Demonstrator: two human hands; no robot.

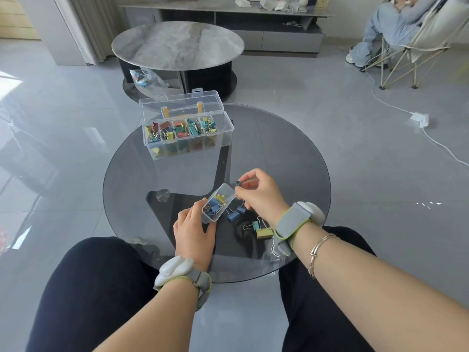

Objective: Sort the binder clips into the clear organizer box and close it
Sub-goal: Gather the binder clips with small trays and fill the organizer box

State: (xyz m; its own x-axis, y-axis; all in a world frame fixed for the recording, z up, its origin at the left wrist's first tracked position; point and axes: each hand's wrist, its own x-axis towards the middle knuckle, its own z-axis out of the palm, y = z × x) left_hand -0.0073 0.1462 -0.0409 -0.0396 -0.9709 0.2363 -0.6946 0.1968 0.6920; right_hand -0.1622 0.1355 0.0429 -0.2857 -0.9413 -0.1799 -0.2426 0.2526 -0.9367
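The clear organizer box [186, 134] stands open toward the far left edge of the round glass desk [291, 158], its lid [181, 104] tipped up behind it. Its row of compartments holds mixed binder clips in yellow, red, teal and blue.

Nearer the person, a small clear tray [218, 202] removed from the box sits tilted near the middle of the desk's near half, with blue and yellow clips inside. The left hand [194, 231] holds this tray at its lower end, the fingers curled round it. The right hand [260, 193] is raised just beside the tray's upper end, its thumb and fingers pinching a small dark teal clip [239, 183] above the tray's rim.

On the glass just right of the tray lie two blue clips [236, 214], partly under the right hand. Further toward the near right edge lie a teal clip [255, 225] and a yellow clip [264, 233], touching or nearly so.

Both wrists wear grey bands with white modules, and the right forearm carries a thin bracelet [320, 247]. Dark trousered knees show under the near edge of the desk.

Beyond, on the floor, stands a marble-topped round table [177, 44] with a plastic bag [146, 78] on its lower shelf. At the far right another person sits in a folding chair [411, 54].
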